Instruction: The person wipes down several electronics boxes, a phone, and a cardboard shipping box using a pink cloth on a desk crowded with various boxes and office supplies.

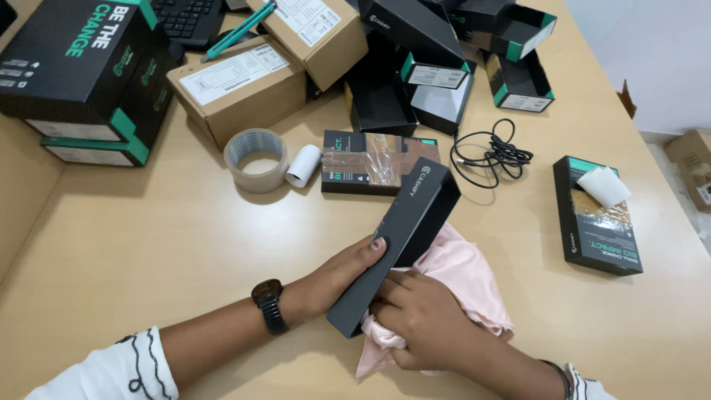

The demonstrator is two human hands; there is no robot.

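We grip the long black cardboard box lid [396,244] in our left hand [337,278], thumb on its side; our right hand [418,318] fingers closed on pink cloth [463,278] pressed against its underside, above the wooden table [148,244].

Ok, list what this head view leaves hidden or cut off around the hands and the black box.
- Inside of the black box: hidden by its own wall.
- Right hand fingertips: buried in the pink cloth.
- Left hand fingers: behind the box; only the thumb shows.
- Keyboard: cut off by the top edge.
- Cardboard box on the floor: cut off by the right edge.
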